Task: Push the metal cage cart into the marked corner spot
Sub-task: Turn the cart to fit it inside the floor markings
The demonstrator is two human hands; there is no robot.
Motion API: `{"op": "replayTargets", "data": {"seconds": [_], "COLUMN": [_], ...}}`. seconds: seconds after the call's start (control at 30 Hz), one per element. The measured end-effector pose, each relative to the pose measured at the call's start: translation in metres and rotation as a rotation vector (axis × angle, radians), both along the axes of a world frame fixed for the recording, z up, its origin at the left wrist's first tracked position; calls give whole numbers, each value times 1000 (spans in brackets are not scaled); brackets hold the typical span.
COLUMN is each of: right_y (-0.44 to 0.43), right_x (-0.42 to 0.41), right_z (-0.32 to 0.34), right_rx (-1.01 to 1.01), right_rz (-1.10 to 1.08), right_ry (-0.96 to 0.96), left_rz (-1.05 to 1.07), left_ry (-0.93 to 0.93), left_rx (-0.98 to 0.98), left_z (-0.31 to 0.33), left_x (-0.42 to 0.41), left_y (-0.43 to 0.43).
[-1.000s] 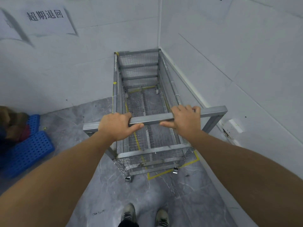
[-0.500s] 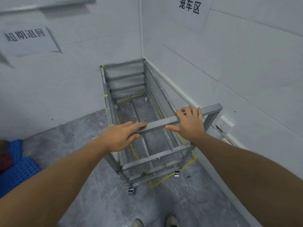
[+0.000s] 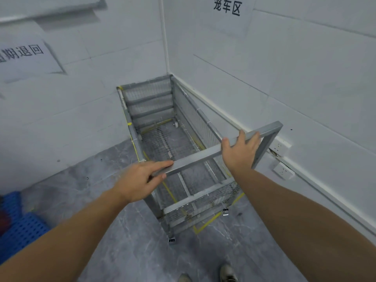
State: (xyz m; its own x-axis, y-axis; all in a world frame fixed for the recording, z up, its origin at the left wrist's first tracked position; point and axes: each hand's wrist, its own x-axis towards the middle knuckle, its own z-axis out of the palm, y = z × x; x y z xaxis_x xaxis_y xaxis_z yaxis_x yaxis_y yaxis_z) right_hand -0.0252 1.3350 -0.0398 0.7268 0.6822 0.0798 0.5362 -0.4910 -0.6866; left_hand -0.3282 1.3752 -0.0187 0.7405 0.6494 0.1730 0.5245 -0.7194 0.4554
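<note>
The metal cage cart (image 3: 150, 102) stands in the corner, its far end against both white walls. Yellow floor tape (image 3: 206, 223) shows under and just in front of its near end. Across the near top runs the cart's handle bar (image 3: 195, 157). My left hand (image 3: 140, 180) is at the bar's left end, holding it loosely with straight fingers on top and the thumb beneath. My right hand (image 3: 241, 152) lies on the bar near its right end, with the palm pressed on it and the fingers curled over the far edge.
A blue perforated pallet (image 3: 18, 231) lies on the floor at the left. Two wall sockets (image 3: 283, 170) sit low on the right wall beside the cart. Paper signs (image 3: 226, 7) hang on both walls. My shoes (image 3: 227, 273) stand on grey floor behind the cart.
My left hand went from a full grip to a loose hold with straight fingers. My right hand slid toward the bar's right end. My view tilted up.
</note>
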Motion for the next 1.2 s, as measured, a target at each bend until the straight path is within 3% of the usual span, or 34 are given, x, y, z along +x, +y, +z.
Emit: {"op": "replayTargets", "data": {"seconds": [0.1,1.2], "right_y": [7,21], "right_x": [-5,3], "right_z": [-3,-12], "right_rx": [9,204], "right_rz": [8,-4], "right_ry": [94,134], "left_rz": [35,101], "left_ry": [-43,-118], "left_rx": [-16,97], "left_z": [-2,1], "left_x": [4,21], "left_y": [-1,-7]}}
